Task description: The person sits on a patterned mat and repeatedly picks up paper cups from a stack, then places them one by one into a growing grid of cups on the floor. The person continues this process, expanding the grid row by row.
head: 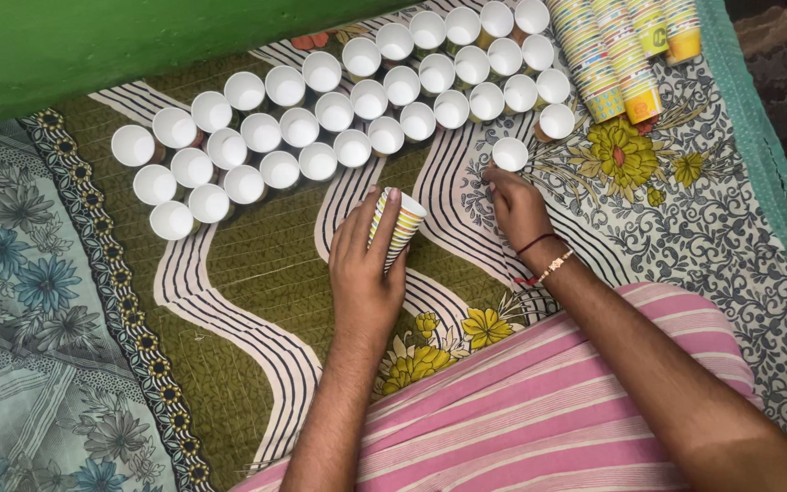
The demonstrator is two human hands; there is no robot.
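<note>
Rows of white-mouthed paper cups [339, 109] are standing on the patterned mat [257, 273] at far left. The left hand [363, 264] is gripping a striped cup stack [397, 228], fingers clamped around it. Just right, the right hand [516, 208] is pinching a single cup [509, 154], near the lying cup stacks [617, 55].

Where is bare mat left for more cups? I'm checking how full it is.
Bare: the olive mat below the cup rows, left of the left hand, and the floral stretch right of the right hand. Crowded: the rows and the cup stacks.
</note>
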